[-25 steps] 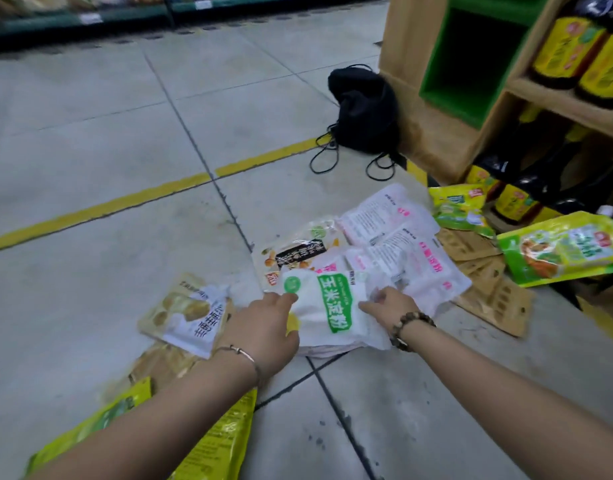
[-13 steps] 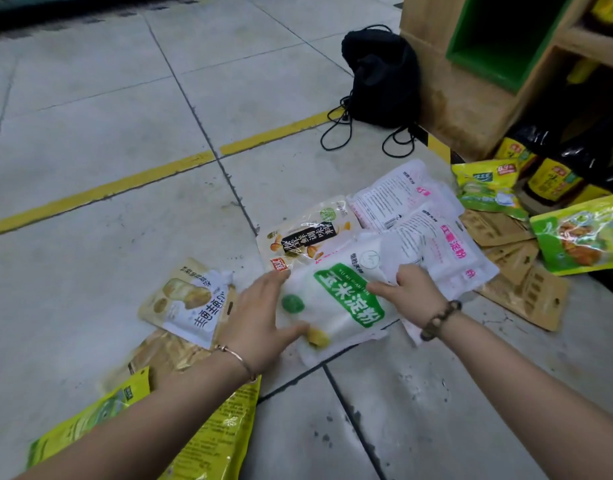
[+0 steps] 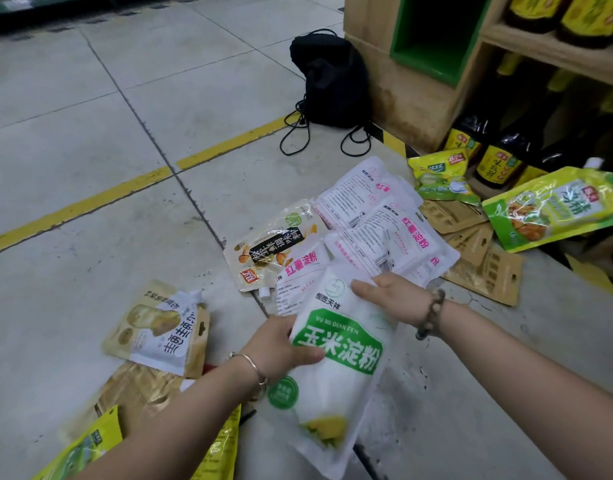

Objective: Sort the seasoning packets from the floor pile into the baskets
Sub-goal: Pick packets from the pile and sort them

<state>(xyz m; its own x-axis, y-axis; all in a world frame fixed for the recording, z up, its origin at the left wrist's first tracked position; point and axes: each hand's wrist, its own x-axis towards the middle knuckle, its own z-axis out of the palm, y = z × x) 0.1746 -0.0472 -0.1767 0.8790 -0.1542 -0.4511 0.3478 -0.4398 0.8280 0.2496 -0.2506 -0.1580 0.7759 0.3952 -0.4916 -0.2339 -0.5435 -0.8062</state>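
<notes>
Open tile floor (image 3: 90, 133) left and beyond, boxed in right by wooden shelf (image 3: 402, 98); fingers of left hand (image 3: 280, 344) hidden behind white packet (image 3: 336, 375), thumb clamped on its front, right hand (image 3: 391, 299) gripping its top edge; green label, yellow patch low down, held tilted above near edge of floor pile (image 3: 384, 237).

- The left grip (image 3: 280, 344) shows only its thumb on the white packet (image 3: 336, 375); its fingers are hidden behind.
- The right grip (image 3: 395, 299) hides its fingers too, probably under the packet's top.
- The yellow-green packet (image 3: 80, 452), lower left, is blurred and cut by the bottom edge.
- The bottles (image 3: 533, 12), upper right, are cut off by the top edge.
- The brown packets (image 3: 485, 275) lie partly under the pink-lettered packets (image 3: 395, 237), whose fine print is too small to read.
</notes>
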